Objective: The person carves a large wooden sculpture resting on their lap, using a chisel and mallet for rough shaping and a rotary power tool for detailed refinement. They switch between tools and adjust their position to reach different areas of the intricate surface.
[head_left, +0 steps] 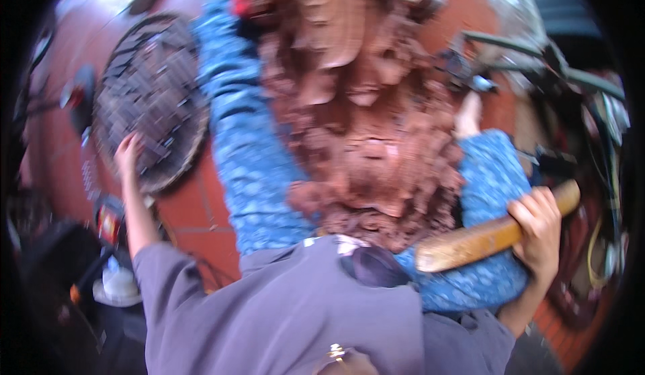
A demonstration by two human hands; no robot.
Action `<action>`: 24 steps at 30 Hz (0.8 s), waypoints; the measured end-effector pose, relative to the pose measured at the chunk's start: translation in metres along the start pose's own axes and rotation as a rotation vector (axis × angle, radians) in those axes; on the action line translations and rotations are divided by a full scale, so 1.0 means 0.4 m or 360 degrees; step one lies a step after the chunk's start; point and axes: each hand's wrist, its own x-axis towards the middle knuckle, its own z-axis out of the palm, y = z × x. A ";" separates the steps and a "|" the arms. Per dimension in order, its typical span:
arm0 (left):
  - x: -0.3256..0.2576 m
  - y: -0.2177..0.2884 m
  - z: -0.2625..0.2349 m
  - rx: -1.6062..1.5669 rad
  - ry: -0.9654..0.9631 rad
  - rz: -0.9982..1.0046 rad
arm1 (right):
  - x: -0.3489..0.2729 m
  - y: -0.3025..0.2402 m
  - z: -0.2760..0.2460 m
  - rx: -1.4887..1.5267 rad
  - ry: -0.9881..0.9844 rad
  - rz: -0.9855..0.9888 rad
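My right hand [537,224] is wrapped round a worn, yellow-brown wooden club [470,244], a thick bar with a blunt end, held over my bent right leg. Out to the left, my left hand [127,152] reaches over the near left part of a round woven tray [198,143]. Its fingers are smeared by motion, so their grip is unclear. Many dark, flat metal chisels [151,93] lie in the tray, close to that hand. Between my legs lies a large reddish-brown wood carving [376,160] with deep, curling relief.
Blue patterned trousers [259,167] cover my outstretched legs on red floor tiles [201,203]. At the right stand a green-grey metal frame [571,72], a clear plastic bag [514,5] and cables. A white object [117,287] and dark items sit at lower left.
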 end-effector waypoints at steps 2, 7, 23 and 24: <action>0.059 -0.129 -0.138 -0.0054 0.0086 0.0046 | 0.025 0.018 0.010 0.0063 -0.0016 -0.0066; 0.103 -0.119 -0.046 0.0055 0.0095 0.0021 | -0.017 -0.010 0.010 0.0036 -0.0027 0.0018; 0.100 -0.054 -0.063 0.0306 0.0148 0.0055 | -0.019 -0.019 0.007 0.0114 -0.0015 0.0022; 0.101 -0.055 -0.064 0.0308 0.0152 0.0040 | -0.018 -0.020 0.006 0.0116 -0.0013 0.0021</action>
